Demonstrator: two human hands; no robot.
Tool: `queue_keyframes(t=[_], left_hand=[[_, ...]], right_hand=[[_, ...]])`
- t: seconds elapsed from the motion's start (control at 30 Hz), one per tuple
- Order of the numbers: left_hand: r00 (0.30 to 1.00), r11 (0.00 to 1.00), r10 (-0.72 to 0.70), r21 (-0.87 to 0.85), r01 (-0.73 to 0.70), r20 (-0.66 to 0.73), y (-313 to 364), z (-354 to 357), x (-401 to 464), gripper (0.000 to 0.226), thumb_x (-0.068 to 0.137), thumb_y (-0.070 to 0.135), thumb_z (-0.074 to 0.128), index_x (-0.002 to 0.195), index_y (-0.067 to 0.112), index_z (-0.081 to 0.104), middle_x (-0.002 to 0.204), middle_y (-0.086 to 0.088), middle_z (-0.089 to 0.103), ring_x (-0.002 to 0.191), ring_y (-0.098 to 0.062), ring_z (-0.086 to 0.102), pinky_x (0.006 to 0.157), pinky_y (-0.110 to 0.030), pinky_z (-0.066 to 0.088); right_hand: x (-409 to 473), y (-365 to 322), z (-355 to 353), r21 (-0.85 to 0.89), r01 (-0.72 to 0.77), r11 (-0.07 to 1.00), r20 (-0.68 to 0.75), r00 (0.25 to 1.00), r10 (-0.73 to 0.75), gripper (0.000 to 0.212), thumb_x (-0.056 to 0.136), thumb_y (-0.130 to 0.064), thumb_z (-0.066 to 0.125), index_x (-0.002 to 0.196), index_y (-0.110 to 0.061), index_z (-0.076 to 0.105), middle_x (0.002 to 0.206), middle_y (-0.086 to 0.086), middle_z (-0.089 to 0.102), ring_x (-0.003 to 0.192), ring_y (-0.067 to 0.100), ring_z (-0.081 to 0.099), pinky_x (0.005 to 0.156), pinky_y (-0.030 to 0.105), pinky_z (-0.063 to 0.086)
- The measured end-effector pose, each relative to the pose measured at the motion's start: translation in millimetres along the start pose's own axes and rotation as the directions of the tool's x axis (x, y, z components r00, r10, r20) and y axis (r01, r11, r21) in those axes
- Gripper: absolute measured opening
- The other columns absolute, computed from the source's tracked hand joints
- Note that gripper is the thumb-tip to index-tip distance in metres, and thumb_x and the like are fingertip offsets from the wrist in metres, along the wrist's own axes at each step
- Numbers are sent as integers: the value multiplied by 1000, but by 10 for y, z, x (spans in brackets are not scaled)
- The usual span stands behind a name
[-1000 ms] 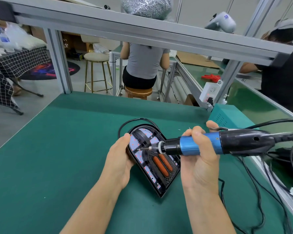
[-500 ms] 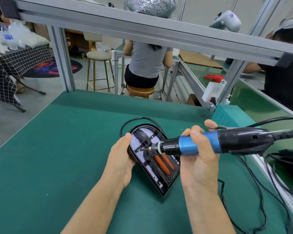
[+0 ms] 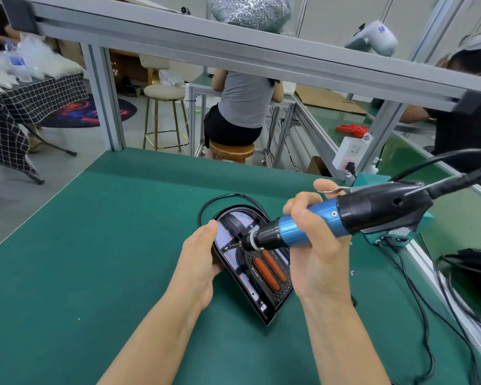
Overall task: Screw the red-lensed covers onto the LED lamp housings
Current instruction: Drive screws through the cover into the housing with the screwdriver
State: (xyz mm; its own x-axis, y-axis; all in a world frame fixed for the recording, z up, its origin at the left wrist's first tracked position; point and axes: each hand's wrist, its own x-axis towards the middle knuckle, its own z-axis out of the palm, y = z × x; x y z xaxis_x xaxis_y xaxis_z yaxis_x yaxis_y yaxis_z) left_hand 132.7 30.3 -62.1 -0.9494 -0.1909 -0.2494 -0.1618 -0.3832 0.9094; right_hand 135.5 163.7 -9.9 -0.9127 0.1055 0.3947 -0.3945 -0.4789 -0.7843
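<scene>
A black LED lamp housing (image 3: 264,298) with a rounded far end lies on the green mat (image 3: 95,259); two red oblong lenses (image 3: 270,269) and a strip of small red dots show in it. My left hand (image 3: 199,257) grips its left edge. In my right hand (image 3: 315,245) is a blue and black electric screwdriver (image 3: 345,218), slanted down to the left. Its bit tip (image 3: 229,246) touches the lamp's left side near my left thumb.
The lamp's black wire (image 3: 220,198) loops behind it. A teal box (image 3: 372,182) and tangled black cables (image 3: 456,273) lie at the right by the aluminium rail (image 3: 442,295). A frame beam (image 3: 233,48) crosses overhead. Other people sit at benches behind and to the right.
The screwdriver's rear has lifted, so the tool tilts more steeply, and its bit has dropped onto the lamp's left side. My left hand keeps its hold.
</scene>
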Motion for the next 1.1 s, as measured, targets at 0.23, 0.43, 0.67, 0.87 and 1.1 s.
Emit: queue_keyframes(t=[0.23, 0.43, 0.67, 0.87, 1.1], left_hand=[[998, 998, -25, 57, 28, -49, -15, -63, 38, 36, 101, 29, 40, 106, 5, 66, 97, -8, 74, 83, -21, 69, 75, -37, 56], [998, 998, -34, 47, 37, -51, 13, -50, 31, 34, 101, 28, 41, 108, 5, 66, 98, -8, 74, 87, -23, 69, 77, -36, 56], [998, 999, -22, 41, 24, -63, 25, -30, 36, 36, 101, 25, 44, 109, -3, 64, 103, -14, 72, 87, -24, 66, 86, -38, 53], [999, 999, -18, 35, 20, -42, 24, -28, 39, 37, 101, 24, 42, 111, -6, 62, 105, -17, 71, 89, -26, 66, 90, -42, 52], [999, 999, -24, 21, 25, -45, 2, -41, 40, 34, 102, 26, 41, 104, 4, 68, 97, -8, 75, 88, -22, 69, 85, -36, 55]], right_hand=[[19, 3, 70, -106, 99, 989, 127, 988, -85, 46, 72, 3, 59, 80, -42, 68, 99, 19, 41, 84, 25, 45, 80, 31, 43], [80, 42, 66, -50, 74, 996, 123, 990, -68, 42, 70, 4, 64, 77, -37, 61, 81, 1, 51, 76, 17, 48, 76, 27, 44], [93, 51, 51, -42, 115, 992, 247, 964, -101, 32, 69, -5, 66, 83, -32, 56, 77, 1, 54, 71, 20, 47, 78, 31, 45], [133, 41, 53, -11, 108, 994, 349, 932, -97, 35, 68, 1, 62, 87, -27, 56, 76, -2, 57, 69, 16, 53, 72, 29, 48], [143, 65, 7, -35, 81, 996, 328, 942, -65, 37, 67, -7, 65, 85, -39, 63, 80, 5, 50, 72, 19, 49, 74, 29, 45]])
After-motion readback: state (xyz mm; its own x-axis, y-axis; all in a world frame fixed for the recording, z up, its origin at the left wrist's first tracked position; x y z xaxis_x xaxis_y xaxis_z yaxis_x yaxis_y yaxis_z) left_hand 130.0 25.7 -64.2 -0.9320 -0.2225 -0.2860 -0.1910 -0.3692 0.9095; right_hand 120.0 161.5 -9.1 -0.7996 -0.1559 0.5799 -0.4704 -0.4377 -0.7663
